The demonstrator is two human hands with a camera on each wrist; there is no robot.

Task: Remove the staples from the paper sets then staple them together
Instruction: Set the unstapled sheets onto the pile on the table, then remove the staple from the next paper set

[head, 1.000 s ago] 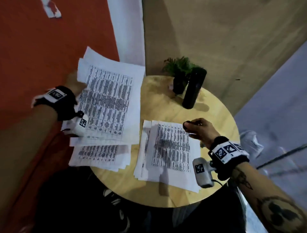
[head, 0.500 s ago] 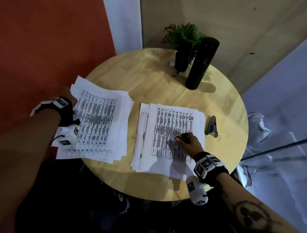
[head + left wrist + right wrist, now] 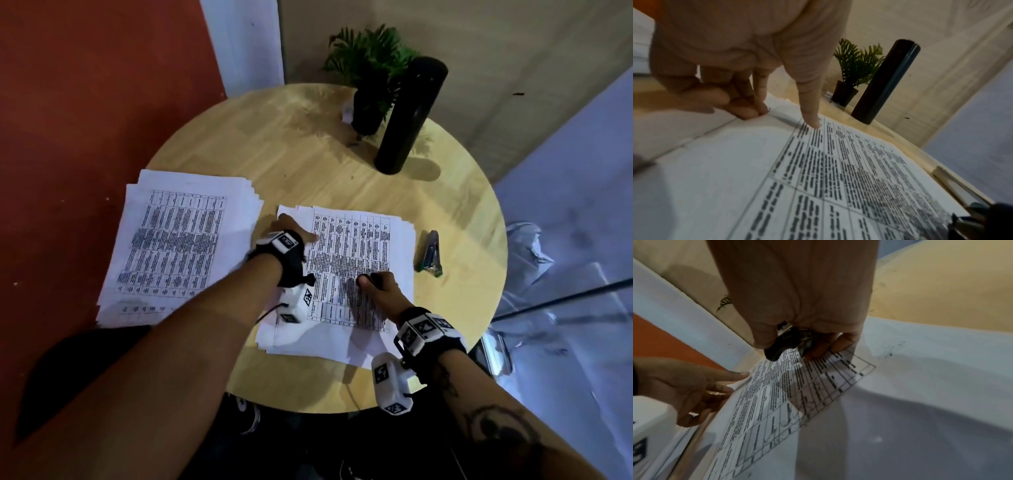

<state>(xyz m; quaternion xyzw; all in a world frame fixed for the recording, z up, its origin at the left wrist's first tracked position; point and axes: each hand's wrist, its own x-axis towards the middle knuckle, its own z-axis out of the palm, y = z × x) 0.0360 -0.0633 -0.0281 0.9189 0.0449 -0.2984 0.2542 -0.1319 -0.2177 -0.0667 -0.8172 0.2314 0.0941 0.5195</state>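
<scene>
Two sets of printed pages lie on the round wooden table [image 3: 274, 144]: the left set [image 3: 178, 246] and the right set [image 3: 356, 260]. My left hand [image 3: 291, 229] rests on the right set's top-left part. Its thumb [image 3: 810, 116] presses the printed page, and its fingertips [image 3: 750, 112] touch the sheet edge by the corner. My right hand [image 3: 378, 289] sits on the middle of the same set and grips a small black staple remover [image 3: 781, 347], tip down on the page. A grey stapler [image 3: 430, 255] lies on the table just right of this set.
A potted green plant [image 3: 368, 102] and a tall black cylinder [image 3: 409, 116] stand at the table's far side. The left set overhangs the table's left edge. An orange wall [image 3: 85, 102] is at the left. Shoes [image 3: 250, 414] show under the near edge.
My left hand put the left set down flat and crossed over onto the right set. My right hand came down onto the right set with the staple remover and stays there.
</scene>
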